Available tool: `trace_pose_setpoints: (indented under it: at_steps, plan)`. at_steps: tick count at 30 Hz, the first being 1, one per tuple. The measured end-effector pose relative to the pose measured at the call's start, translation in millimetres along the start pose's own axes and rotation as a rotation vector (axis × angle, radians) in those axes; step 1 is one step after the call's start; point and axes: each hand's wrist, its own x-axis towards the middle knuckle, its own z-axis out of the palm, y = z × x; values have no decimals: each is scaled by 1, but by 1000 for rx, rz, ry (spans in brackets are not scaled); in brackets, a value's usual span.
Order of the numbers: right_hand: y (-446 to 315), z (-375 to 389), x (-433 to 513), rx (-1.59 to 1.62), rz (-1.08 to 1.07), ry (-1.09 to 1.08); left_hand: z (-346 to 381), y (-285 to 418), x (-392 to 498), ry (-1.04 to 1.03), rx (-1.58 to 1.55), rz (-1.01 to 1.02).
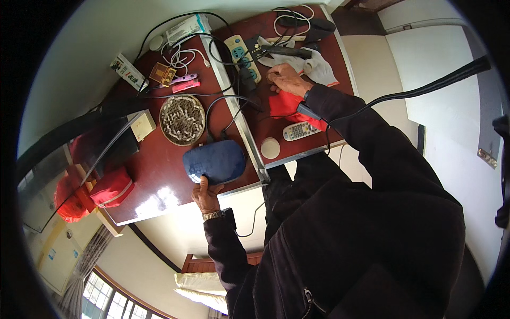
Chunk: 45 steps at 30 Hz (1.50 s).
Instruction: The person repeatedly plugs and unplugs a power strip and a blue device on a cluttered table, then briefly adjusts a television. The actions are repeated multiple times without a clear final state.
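My left hand, with a metal-banded watch at the wrist, grips the near edge of a dark blue rounded box, thumb on top and fingers below. Black cables run into the box's far side. My right hand is over the right-hand table section, its fingers curled together beside a power strip; whether something small is between them cannot be made out. Near its wrist lie a red cloth and a grey remote control. White work gloves and a dark rod-like thing lie just beyond it.
Left of the blue box stands a round bowl full of cigarette butts. Beyond it are a pink lighter, a small gold-brown box and a coiled white cable. A round whitish lid lies near the table's edge. Red bags sit far left.
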Motion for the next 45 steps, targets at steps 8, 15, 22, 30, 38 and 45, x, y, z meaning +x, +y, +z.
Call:
trace_pose_setpoints:
  at_steps: [8,15,22,30,38,45]
  plan:
    - [14,1,6,27,-22,-38,-10,-7,6,4,9,-18]
    - [4,14,12,-343,-381,220,-6,-5,4,32,-6,-21]
    - [-20,35,6,-385,-275,264,1,0,1,32,-15,-33]
    - [-33,57,10,-660,-375,192,-2,-1,0,29,-50,-29]
    - [-39,32,10,-628,-523,181,2,1,0,22,28,-8]
    - [-54,-16,-1,-202,-273,-119,6,2,-1,81,20,-14]
